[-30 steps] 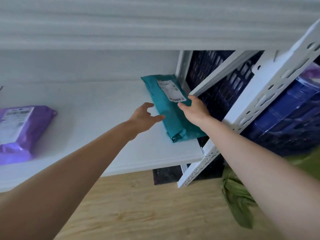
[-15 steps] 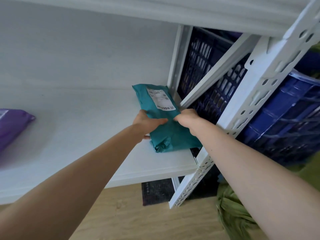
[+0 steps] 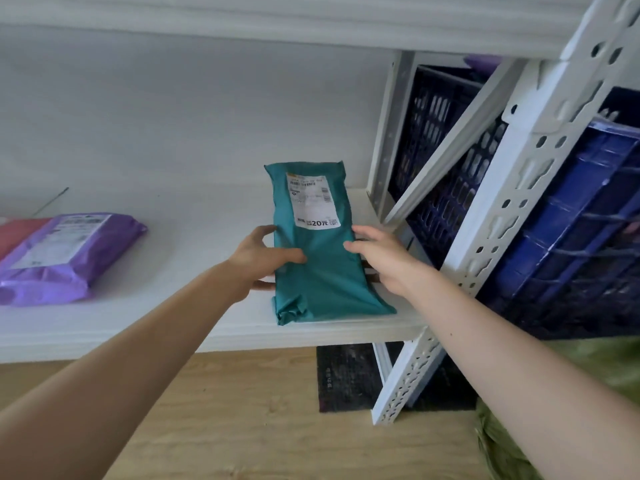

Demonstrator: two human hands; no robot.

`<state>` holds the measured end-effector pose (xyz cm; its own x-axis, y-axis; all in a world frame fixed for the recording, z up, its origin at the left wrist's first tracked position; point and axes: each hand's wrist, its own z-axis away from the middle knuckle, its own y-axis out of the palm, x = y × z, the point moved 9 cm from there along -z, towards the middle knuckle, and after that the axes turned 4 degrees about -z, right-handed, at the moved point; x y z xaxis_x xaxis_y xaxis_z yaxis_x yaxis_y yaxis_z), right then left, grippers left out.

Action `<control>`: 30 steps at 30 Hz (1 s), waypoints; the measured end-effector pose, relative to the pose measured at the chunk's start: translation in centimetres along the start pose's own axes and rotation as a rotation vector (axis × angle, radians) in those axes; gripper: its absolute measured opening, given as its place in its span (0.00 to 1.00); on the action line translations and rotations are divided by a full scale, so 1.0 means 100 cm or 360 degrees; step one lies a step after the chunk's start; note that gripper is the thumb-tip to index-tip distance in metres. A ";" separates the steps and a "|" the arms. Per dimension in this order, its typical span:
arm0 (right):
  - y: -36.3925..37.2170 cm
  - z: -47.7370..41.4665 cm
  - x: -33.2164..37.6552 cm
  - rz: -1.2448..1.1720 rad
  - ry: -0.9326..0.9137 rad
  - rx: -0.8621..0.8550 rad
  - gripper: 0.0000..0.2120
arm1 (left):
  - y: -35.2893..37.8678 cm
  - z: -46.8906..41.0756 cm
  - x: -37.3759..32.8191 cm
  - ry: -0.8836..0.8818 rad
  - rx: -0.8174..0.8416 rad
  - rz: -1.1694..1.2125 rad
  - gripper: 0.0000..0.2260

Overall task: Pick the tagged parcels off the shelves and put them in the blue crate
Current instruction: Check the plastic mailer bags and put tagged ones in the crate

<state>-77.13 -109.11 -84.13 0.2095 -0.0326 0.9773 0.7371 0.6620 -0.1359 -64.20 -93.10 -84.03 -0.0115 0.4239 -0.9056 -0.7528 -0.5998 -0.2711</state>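
Observation:
A teal parcel [image 3: 325, 271] with a white label lies lengthwise at the right end of the white shelf [image 3: 194, 327], its near end at the shelf's front edge. My left hand [image 3: 259, 258] grips its left side, thumb on top and fingers under the edge. My right hand [image 3: 381, 258] holds its right side, thumb on top, fingers curled behind the edge. The blue crate [image 3: 571, 237] stands to the right, behind the white perforated upright [image 3: 512, 188] and diagonal brace.
A purple parcel [image 3: 65, 258] with a label lies at the shelf's left, a red one [image 3: 17, 233] behind it. An upper shelf hangs close overhead. Below are wooden floor, a dark mat [image 3: 346, 379] and green fabric [image 3: 502, 445] at lower right.
Both hands closed on the teal parcel's sides and turned it straighter, nearer the shelf's front edge. The view shifted, so the purple parcel shows again at left.

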 end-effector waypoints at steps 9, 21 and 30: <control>0.058 0.070 -0.015 -0.0316 -0.0198 0.0260 0.22 | -0.058 0.072 0.041 0.0163 -0.0083 0.0106 0.39; 0.075 0.157 -0.022 -0.0339 -0.0417 0.0244 0.32 | -0.076 0.128 0.077 0.0353 -0.0113 0.0209 0.37; 0.088 0.177 -0.022 -0.0319 -0.0507 0.0229 0.37 | -0.089 0.137 0.083 0.0487 -0.0183 0.0167 0.37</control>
<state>-82.48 -89.99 -84.64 -0.1557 0.0470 0.9867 0.6408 0.7650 0.0646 -66.59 -74.91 -84.66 0.1260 0.1427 -0.9817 -0.6787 -0.7094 -0.1903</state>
